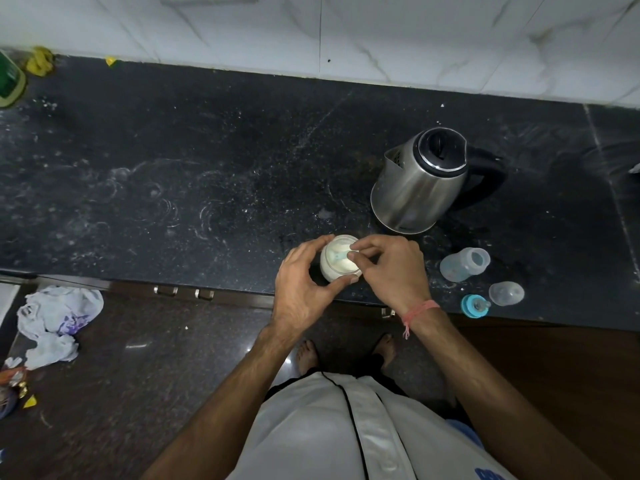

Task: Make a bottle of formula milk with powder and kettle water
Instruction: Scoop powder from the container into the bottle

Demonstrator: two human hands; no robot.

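Note:
A small open jar of white formula powder [337, 268] stands near the front edge of the black counter [194, 174]. My left hand [304, 282] wraps around the jar's left side. My right hand [391, 268] pinches the handle of a pale blue scoop [338, 258] that lies in the powder. A steel kettle [415, 185] with a black lid and handle stands behind and to the right. An empty clear baby bottle [464, 264] stands open to the right. Its blue ring with teat [475, 305] and clear cap [506, 293] sit near the counter edge.
White powder specks and ring marks cover the counter. A green object [10, 81] and a yellow cloth [41, 61] sit at the far left by the marble wall. On the floor at left lie crumpled plastic bags [59, 320]. Drawer handles [183, 292] show below the counter.

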